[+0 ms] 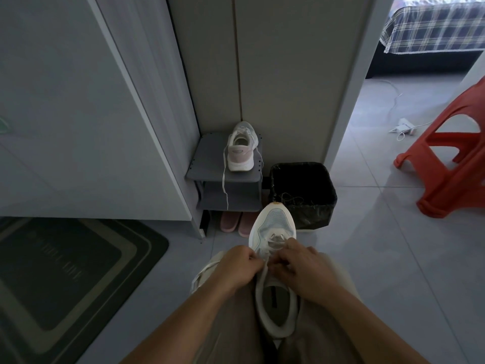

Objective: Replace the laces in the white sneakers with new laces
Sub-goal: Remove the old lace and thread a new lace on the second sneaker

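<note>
Two white sneakers, one on a person's lap and one on a shoe rack, in a tiled hallway.

The near white sneaker (275, 227) lies toe-out between the knees. The left hand (241, 264) and right hand (301, 269) meet at its eyelets, fingers curled tight and pinching the white lace (204, 271), which trails over the left thigh. The fingertips are largely hidden. The second white sneaker (240, 151) stands on the grey shoe rack (210, 164), one lace end hanging down. Two pink slippers (236, 222) sit beneath. One black lined bin (304, 179) holds thin dark strands, hard to identify. One red plastic stool (451, 158) is cut off at right.
</note>
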The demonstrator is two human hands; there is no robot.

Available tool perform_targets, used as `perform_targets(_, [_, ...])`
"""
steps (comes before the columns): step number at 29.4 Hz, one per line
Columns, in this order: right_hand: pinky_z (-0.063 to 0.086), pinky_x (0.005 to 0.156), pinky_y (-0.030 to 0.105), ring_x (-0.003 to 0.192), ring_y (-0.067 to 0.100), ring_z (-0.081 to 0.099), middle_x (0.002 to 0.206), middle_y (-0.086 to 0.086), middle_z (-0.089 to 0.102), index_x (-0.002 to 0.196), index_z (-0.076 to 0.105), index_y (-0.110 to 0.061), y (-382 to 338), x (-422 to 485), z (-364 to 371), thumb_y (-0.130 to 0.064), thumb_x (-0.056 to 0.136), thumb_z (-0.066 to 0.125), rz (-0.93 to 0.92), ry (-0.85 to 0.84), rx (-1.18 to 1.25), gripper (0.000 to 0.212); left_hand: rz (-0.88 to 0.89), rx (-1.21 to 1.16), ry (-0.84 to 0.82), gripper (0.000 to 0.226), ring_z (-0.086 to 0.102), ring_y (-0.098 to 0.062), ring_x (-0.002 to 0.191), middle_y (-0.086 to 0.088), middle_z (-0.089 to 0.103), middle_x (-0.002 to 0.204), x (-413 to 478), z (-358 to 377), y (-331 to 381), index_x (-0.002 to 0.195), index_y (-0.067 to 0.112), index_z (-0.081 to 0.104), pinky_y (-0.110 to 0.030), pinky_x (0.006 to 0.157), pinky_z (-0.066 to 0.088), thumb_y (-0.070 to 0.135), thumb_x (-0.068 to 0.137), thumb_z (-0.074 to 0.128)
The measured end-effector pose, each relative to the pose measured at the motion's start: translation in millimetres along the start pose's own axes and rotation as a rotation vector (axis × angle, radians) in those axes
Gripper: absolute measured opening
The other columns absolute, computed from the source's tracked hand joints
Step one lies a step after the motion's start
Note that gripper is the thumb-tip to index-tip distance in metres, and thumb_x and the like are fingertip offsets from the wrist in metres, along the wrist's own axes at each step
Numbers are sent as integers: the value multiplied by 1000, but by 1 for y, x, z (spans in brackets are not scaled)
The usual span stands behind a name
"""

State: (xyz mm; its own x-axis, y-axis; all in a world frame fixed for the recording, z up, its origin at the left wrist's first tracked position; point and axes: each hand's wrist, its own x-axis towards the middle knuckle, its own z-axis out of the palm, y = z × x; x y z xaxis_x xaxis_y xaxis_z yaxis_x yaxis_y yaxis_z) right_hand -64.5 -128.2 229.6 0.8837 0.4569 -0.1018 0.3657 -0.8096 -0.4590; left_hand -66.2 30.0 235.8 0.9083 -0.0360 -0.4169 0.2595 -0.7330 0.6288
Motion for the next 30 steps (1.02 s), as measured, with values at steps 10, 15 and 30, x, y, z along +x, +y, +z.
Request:
perform_targets(10, [28, 76, 23, 81, 9, 45, 92, -9, 41, 95, 66, -26, -1, 5, -2, -41, 90, 49, 65, -12, 60, 23, -63, -158, -93, 13, 53, -10, 69, 1, 58, 76, 0, 1, -2, 81, 13, 62, -22, 62, 40, 20, 90, 55])
perform_targets(15, [27, 73, 23, 72, 9, 45, 88, -8, 42, 86, 63, -23, -6, 6, 6, -43, 89, 47, 165, 95, 21, 26, -89, -52, -105, 28, 46, -9, 54, 3, 51, 60, -2, -3, 1, 64, 17, 51, -22, 54, 36, 18, 91, 50])
perform_targets(30, [38, 68, 11, 74, 0, 50, 81, -21, 49, 105, 47, -33, 9, -21, 7, -41, 85, 56, 131, 213, 115, 23, 110, 190, 235, 6, 59, -9, 88, 9, 64, 94, 0, -11, -3, 92, 24, 63, -26, 78, 49, 24, 87, 60])
